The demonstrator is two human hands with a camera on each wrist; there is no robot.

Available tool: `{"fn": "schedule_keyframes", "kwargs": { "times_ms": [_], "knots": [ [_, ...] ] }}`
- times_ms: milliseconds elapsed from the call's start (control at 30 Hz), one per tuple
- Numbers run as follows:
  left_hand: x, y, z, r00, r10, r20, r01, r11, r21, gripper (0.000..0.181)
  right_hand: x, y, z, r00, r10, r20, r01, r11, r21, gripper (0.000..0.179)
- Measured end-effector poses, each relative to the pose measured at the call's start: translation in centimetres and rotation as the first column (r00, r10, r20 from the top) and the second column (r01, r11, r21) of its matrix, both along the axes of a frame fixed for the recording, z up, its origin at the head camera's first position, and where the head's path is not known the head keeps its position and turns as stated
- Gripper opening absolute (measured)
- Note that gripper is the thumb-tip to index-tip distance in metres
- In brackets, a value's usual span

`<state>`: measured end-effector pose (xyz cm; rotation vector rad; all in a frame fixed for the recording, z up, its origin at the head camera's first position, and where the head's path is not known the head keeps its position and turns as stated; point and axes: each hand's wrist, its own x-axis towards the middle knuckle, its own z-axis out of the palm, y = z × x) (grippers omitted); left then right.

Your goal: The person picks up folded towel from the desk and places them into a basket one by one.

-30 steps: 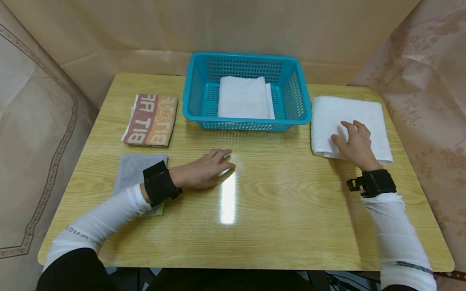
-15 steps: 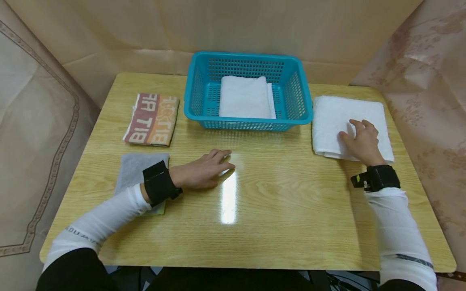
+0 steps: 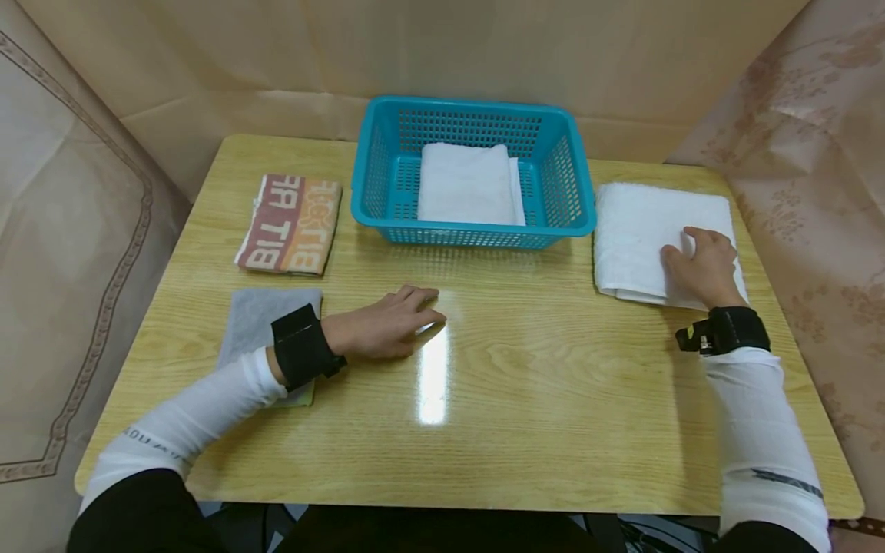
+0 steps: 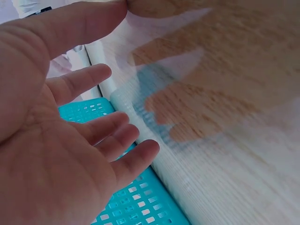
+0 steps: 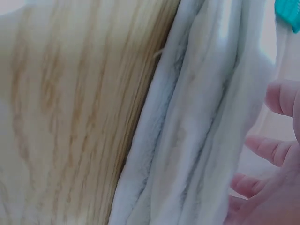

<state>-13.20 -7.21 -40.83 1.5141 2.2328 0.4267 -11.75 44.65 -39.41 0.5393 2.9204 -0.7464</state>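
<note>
My right hand (image 3: 704,267) is over the near right part of a folded white towel (image 3: 639,230) on the right of the table. Its thumb and fingers are apart and slightly bent. In the right wrist view, fingertips (image 5: 265,147) lie against or just above the towel's top, beside its stacked layers (image 5: 187,122); contact is hard to tell. My left hand (image 3: 383,326) lies at the table's middle, fingers loosely spread and holding nothing. Under the left forearm is a folded grey cloth (image 3: 259,315), partly hidden. Behind it sits a folded red and orange patterned towel (image 3: 290,226).
A blue-green plastic basket (image 3: 477,236) stands at the back middle, with a folded white towel (image 3: 463,184) inside. The wooden table (image 3: 553,399) reflects light near the left hand. Draped cloth (image 3: 484,46) hangs behind the table and at both sides.
My right hand has shifted rightward and slightly forward across the white towel. The left hand has stayed in place, and the towels and basket have not been moved.
</note>
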Motion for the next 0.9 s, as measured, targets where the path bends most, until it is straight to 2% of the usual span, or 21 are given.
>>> {"fn": "schedule_keyframes", "kwargs": {
  "times_ms": [400, 533, 733, 833, 900],
  "knots": [
    [-0.1, 0.0, 0.1, 1.0, -0.001, 0.02, 0.001, 1.0, -0.019, 0.051, -0.9, 1.3, 0.1, 0.996, -0.09, -0.024, 0.092, 0.994, 0.053, 0.075],
    [-0.1, -0.1, 0.1, 1.0, -0.008, 0.015, 0.009, 1.0, -0.016, 0.05, -1.2, 2.0, 0.6, 0.99, -0.129, 0.052, 0.125, 0.99, 0.067, 0.088],
    [-0.1, 0.0, 0.2, 1.0, -0.021, 0.008, 0.021, 1.0, -0.022, 0.049, -1.4, 3.6, 1.1, 0.983, -0.115, 0.146, 0.096, 0.987, 0.13, 0.113],
    [0.0, 0.0, 0.2, 1.0, -0.021, 0.0, 0.021, 0.999, -0.031, 0.049, -1.5, 4.0, 0.9, 0.975, -0.119, 0.188, 0.099, 0.989, 0.11, 0.118],
    [0.1, 0.0, 0.2, 1.0, -0.022, -0.008, 0.022, 0.999, -0.034, 0.048, -1.5, 4.2, 0.8, 0.973, -0.108, 0.205, 0.098, 0.993, 0.062, 0.118]
  ]
}}
